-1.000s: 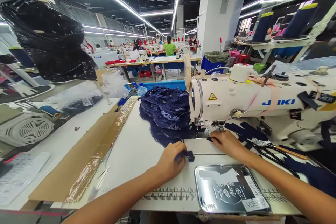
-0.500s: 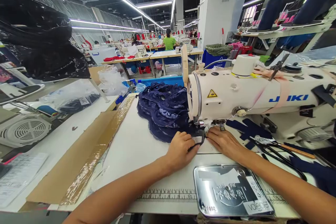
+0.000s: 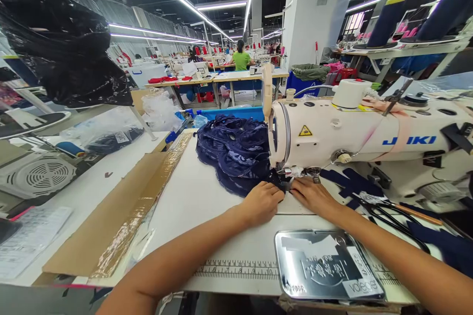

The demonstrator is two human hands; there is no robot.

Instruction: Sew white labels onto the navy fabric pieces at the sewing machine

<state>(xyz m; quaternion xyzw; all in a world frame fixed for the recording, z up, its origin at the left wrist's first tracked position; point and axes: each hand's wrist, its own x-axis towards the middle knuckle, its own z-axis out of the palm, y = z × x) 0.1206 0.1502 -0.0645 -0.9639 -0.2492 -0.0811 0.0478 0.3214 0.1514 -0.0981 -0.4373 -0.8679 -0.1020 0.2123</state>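
A bunched pile of navy lace fabric (image 3: 236,150) lies left of the needle area of a white sewing machine (image 3: 354,133). My left hand (image 3: 263,202) is closed on the front edge of this fabric, just before the presser foot. Close by on the right, my right hand (image 3: 312,194) has its fingers pressed together, their tips at the fabric's edge beside the needle. The fingertips of both hands are partly hidden, as is the cloth under the foot.
A metal tin lid (image 3: 328,266) lies at the table's front edge over a printed ruler. Black scissors (image 3: 391,216) and navy fabric strips (image 3: 343,182) are on the right. Taped cardboard (image 3: 111,211) lies left. Ahead, a person in green (image 3: 241,59) sits among other tables.
My left hand has turned over the fabric edge and moved slightly toward the right hand, and the folded edge seen before is now covered. The view has shifted slightly.
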